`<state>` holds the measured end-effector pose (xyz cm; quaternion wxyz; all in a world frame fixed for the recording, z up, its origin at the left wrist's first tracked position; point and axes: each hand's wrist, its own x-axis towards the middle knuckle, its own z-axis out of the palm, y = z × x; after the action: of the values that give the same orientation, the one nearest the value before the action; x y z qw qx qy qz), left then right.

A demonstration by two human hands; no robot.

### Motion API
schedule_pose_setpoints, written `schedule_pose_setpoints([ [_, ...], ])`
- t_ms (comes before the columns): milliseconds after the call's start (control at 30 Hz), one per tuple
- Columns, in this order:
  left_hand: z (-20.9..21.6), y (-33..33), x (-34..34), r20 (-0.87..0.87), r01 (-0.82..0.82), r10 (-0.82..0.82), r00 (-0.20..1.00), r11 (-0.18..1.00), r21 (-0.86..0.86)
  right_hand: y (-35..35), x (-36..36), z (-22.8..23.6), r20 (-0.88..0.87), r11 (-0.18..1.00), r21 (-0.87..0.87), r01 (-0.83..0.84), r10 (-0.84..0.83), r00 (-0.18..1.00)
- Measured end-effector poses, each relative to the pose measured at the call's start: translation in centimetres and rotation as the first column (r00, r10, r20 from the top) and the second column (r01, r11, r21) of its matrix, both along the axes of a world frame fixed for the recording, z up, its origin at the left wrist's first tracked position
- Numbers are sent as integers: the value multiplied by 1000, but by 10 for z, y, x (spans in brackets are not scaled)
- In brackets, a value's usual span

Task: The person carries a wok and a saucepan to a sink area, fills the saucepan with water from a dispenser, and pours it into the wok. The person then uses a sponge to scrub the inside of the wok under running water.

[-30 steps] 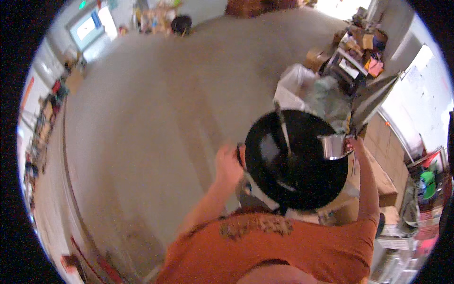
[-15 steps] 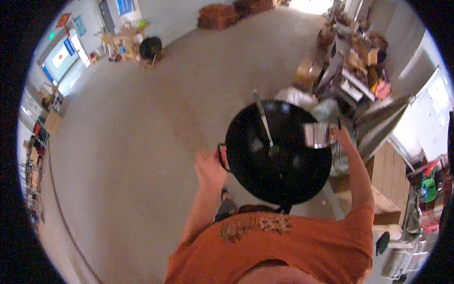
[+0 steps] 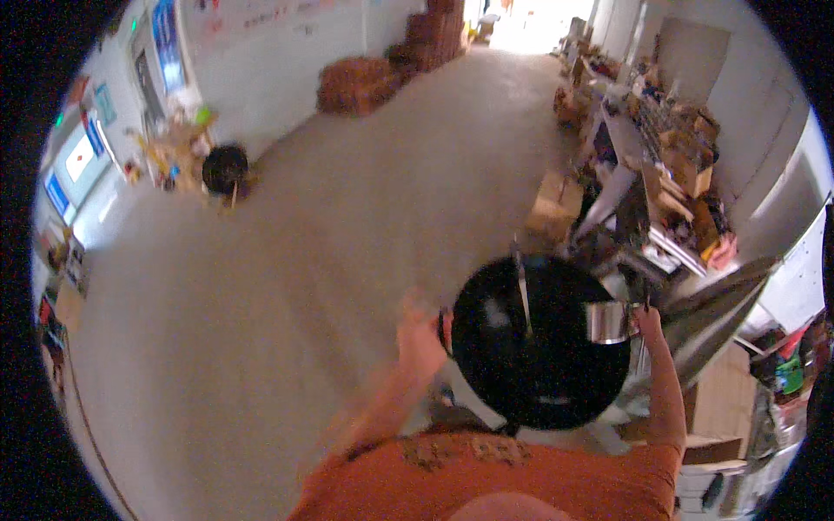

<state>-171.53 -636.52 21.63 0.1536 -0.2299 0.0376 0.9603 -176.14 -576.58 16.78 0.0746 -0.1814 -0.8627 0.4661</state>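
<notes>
Evidently, the wok (image 3: 539,382) hangs before the shirt (image 3: 573,473), left hand (image 3: 420,340) closed around its handle (image 3: 442,332); right hand (image 3: 645,320) grips the cup (image 3: 607,323) by the wok's right rim, its hold on the wok unclear. Tilting could slide out the utensil (image 3: 524,291) leaning across the far rim.

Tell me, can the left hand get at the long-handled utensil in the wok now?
Probably not without letting go: the left hand seems to grip the side handle of the wok. Nothing appears to cover the utensil, though.
</notes>
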Motion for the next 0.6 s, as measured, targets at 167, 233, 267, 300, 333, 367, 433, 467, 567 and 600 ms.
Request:
schedule_pose_setpoints([
  [167, -8, -22, -146, 87, -47, 46, 995, 999, 18, -44, -158, 19, 23, 986, -164, -43, 48, 999],
  [233, -2, -38, -205, 57, -101, 101, 993, 995, -13, -56, -237, 27, -76, 833, -521, -185, 171, 982],
  [267, 0, -46, -235, 41, -103, 103, 994, 995, -11, -63, -277, 27, -47, 894, -412, -178, 174, 984],
  [300, 2, -55, -265, 21, -119, 119, 993, 993, -1, -72, -316, 24, -17, 940, -298, -165, 167, 986],
  [333, 2, -63, -296, -4, -106, 105, 994, 994, -28, -81, -353, 18, 59, 987, -135, -87, 96, 994],
  [367, 0, -72, -327, -36, -109, 108, 994, 993, -40, -91, -387, 12, -44, 988, -85, -131, 128, 991],
  [433, -5, -90, -389, -7, -97, 97, 995, 995, -17, -111, -443, -1, -61, 986, 140, -92, 102, 993],
  [467, -7, -99, -421, -21, -95, 95, 995, 995, 12, -120, -463, -3, -69, 993, -43, -107, 104, 992],
  [567, -5, -112, -518, -140, -12, 6, 990, 999, -46, -133, -510, 6, -196, 944, -325, -59, -6, 981],
  [600, -1, -113, -553, -141, 17, -25, 990, 998, -56, -137, -526, 15, -153, 965, -244, 98, -139, 978],
])
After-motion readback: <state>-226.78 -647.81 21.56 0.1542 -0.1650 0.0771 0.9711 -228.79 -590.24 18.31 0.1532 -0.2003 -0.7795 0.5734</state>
